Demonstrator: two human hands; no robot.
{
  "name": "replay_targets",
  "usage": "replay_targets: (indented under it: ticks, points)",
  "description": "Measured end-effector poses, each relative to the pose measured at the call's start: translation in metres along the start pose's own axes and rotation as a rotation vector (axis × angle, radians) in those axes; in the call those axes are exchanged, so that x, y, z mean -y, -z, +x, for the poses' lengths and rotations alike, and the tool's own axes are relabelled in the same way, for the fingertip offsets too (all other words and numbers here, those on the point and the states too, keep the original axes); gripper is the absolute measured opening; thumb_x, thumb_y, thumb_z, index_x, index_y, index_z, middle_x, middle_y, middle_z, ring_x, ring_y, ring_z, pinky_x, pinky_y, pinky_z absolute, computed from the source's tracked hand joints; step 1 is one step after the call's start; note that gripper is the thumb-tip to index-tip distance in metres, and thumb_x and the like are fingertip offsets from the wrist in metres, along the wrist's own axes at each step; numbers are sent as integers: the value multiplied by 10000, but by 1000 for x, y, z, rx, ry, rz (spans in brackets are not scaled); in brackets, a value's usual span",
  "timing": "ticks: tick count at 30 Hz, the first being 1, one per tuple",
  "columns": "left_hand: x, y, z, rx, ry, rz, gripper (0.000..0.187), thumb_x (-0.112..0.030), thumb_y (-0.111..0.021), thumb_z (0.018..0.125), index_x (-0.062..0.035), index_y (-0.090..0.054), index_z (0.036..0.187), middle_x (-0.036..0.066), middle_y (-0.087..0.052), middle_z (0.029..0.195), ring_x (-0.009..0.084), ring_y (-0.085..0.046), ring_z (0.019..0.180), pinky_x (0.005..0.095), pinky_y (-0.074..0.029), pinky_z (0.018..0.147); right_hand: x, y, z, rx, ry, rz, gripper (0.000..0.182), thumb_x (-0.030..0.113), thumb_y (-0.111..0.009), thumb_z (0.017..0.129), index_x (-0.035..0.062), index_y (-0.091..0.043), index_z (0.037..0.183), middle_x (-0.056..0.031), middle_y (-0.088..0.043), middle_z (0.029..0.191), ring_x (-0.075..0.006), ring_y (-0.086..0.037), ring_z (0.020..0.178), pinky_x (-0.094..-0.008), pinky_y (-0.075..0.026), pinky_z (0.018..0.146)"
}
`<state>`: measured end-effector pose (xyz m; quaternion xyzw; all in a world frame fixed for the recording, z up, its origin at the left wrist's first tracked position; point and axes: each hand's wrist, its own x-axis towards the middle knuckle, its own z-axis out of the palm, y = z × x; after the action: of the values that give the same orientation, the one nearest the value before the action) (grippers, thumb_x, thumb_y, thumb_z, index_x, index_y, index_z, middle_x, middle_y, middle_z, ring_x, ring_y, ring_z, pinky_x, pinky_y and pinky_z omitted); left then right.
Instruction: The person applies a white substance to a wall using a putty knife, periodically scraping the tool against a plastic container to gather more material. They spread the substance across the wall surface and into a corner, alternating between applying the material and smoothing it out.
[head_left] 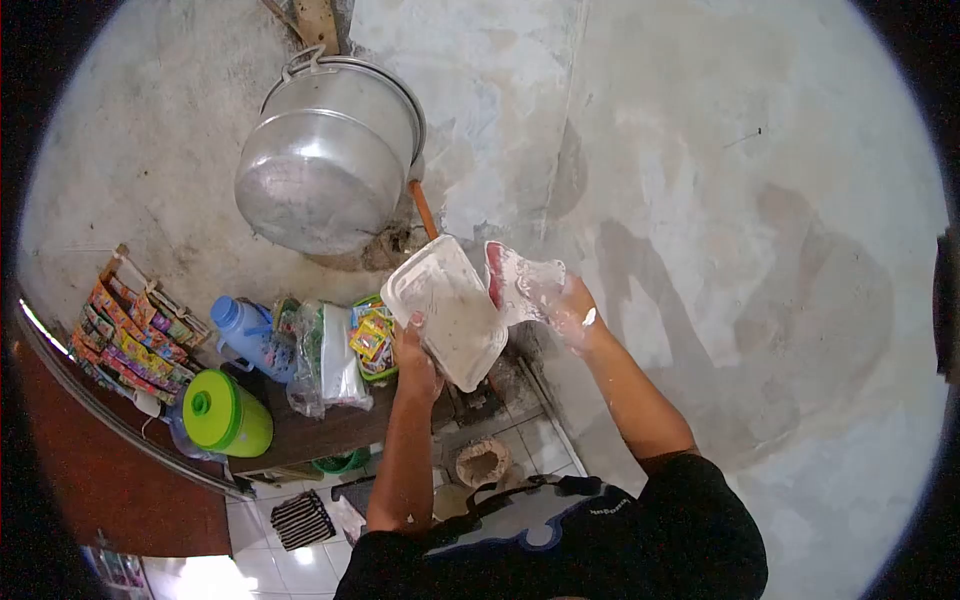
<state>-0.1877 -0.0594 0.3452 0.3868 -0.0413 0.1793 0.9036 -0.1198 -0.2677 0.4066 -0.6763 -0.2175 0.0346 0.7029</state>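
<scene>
My left hand [415, 362] grips the lower left edge of a white rectangular tray [447, 310], which is tilted and smeared with pale paste. In my right hand [572, 312] is a red scraper [520, 285] coated with thick white paste. The scraper's red edge is at the tray's right side; whether they touch is hard to tell. White paste also marks my right hand near the wrist. Behind both hands stands the grey plastered wall [680, 150], with darker patches and shadows.
A large metal pot [330, 155] hangs on the wall at the upper left. Below it, a dark table [305, 437] bears a blue jug [250, 335], a green-lidded container [228, 413], plastic bags and a green basket of packets [373, 340]. An open sack [483, 463] stands on the tiled floor.
</scene>
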Motion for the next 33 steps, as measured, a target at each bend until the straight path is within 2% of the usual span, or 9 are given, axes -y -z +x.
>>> replay_targets:
  ticks: [5,10,12,19,21,25,27,31,33]
  points:
    - [-2,-4,-9,-47,-58,110,545,-326,-520,887,-74,-303,1318,141,-469,1225,276,-514,1087,422,-467,879,10,-17,-20,-98,44,46,275,163,-611,845,-49,-586,1018,-63,-632,941,-117,-554,801,-287,-453,742]
    - [-16,-18,-20,25,-33,-13,516,-368,-462,911,-25,-346,1278,154,-515,1168,281,-555,1042,415,-480,867,9,-20,-32,-148,169,142,280,143,-603,848,-60,-588,1040,-74,-643,967,-127,-573,838,-288,-455,766]
    - [-21,-31,-25,-12,-29,-8,522,-386,-451,912,-16,-357,1268,154,-526,1155,283,-564,1031,416,-484,864,16,-19,-38,-168,153,21,283,140,-595,850,-66,-590,1043,-79,-646,978,-131,-578,859,-287,-453,782]
    - [-16,-33,-22,-69,40,-30,542,-424,-454,902,-18,-380,1252,149,-541,1135,280,-572,1019,421,-491,853,-2,-16,-46,-135,182,20,264,142,-585,852,-56,-607,1025,-88,-657,968,-131,-578,870,-282,-451,790]
    - [-14,-32,-23,-33,51,-48,545,-421,-471,893,-22,-379,1253,146,-541,1129,277,-573,1010,418,-491,851,-6,-17,-49,-124,241,-87,244,132,-589,839,-41,-619,1009,-135,-667,961,-162,-615,846,-282,-459,774]
    - [-1,-32,-13,-62,22,-37,550,-407,-525,866,-38,-381,1248,135,-541,1110,266,-575,984,404,-495,840,-9,-18,-58,-118,345,-379,190,93,-600,815,12,-639,982,-104,-666,873,-126,-605,772,-267,-460,703]
    - [4,-30,-7,-91,44,-37,553,-403,-539,859,-42,-379,1248,135,-539,1109,263,-574,981,405,-494,838,-18,-17,-60,-98,411,-495,213,104,-570,822,-15,-628,988,-236,-628,933,-370,-621,827,-371,-488,737]
    - [-1,-33,-11,-113,116,19,564,-419,-543,852,-40,-389,1241,139,-539,1113,269,-570,994,423,-482,854,-17,-10,-64,-84,542,-633,220,114,-563,828,-21,-620,992,-238,-624,934,-402,-596,845,-398,-487,738]
    - [-7,-40,-18,-82,92,12,564,-425,-527,858,-36,-392,1243,140,-540,1115,274,-569,1002,428,-475,866,-13,-2,-58,-4,399,-676,230,112,-553,831,-34,-610,1000,-237,-626,937,-401,-598,862,-395,-487,743]
